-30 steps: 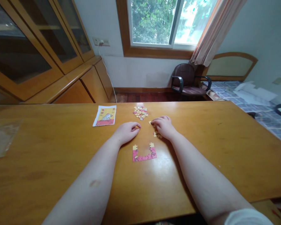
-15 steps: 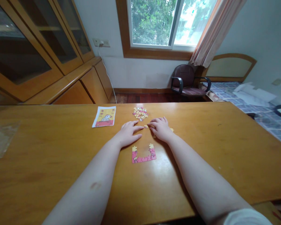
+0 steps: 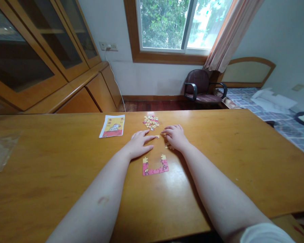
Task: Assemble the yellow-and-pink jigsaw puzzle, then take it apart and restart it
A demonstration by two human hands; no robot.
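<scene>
My left hand [image 3: 138, 144] lies flat on the wooden table [image 3: 218, 162], fingers stretched out, its index fingertip at a small yellow puzzle piece [image 3: 157, 136]. My right hand [image 3: 175, 136] rests palm down just right of that piece, fingers spread, partly covering a few joined yellow pieces [image 3: 168, 145]. In front of both hands sits a U-shaped pink and yellow assembled puzzle edge [image 3: 155, 166]. A heap of loose puzzle pieces [image 3: 151, 122] lies beyond the hands.
A reference picture card [image 3: 112, 126] lies left of the heap. A clear plastic bag [image 3: 0, 150] sits at the table's left edge. Beyond the table are wooden cabinets [image 3: 40, 60], an armchair [image 3: 201, 87], a window and a bed [image 3: 281, 114].
My left hand has opened from a loose curl to flat fingers and slid toward the small piece. My right hand moved slightly left, then back over the joined pieces.
</scene>
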